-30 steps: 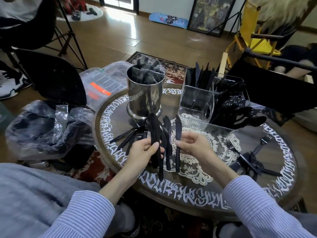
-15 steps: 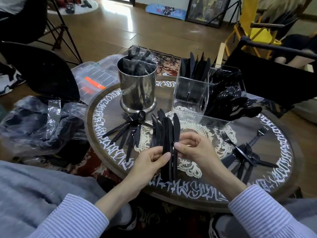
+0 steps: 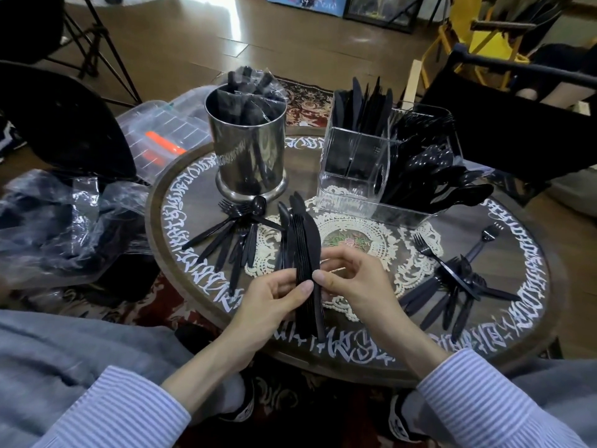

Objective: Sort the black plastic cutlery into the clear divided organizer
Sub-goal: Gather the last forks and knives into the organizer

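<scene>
A stack of several black plastic knives (image 3: 305, 247) stands on edge above the table, blades pointing away from me. My left hand (image 3: 271, 305) grips the stack's handles from the left, thumb on top. My right hand (image 3: 352, 282) pinches the same stack from the right with thumb and fingers. The clear divided organizer (image 3: 352, 176) stands at the back right, with knives upright in its far compartment and spoons and forks leaning in its right part. Loose forks and a spoon (image 3: 232, 234) lie left of the stack. More forks (image 3: 452, 286) lie at the right.
A steel canister (image 3: 247, 150) with wrapped cutlery stands at the back left of the round lettered table (image 3: 517, 302). Crumpled clear plastic bags (image 3: 64, 221) and a plastic box (image 3: 161, 137) lie left of the table. A black chair (image 3: 517, 124) stands behind the organizer.
The knives, spread apart between both hands a second ago, are now pressed together into one tight stack. Both hands drew closer to each other and toward me.
</scene>
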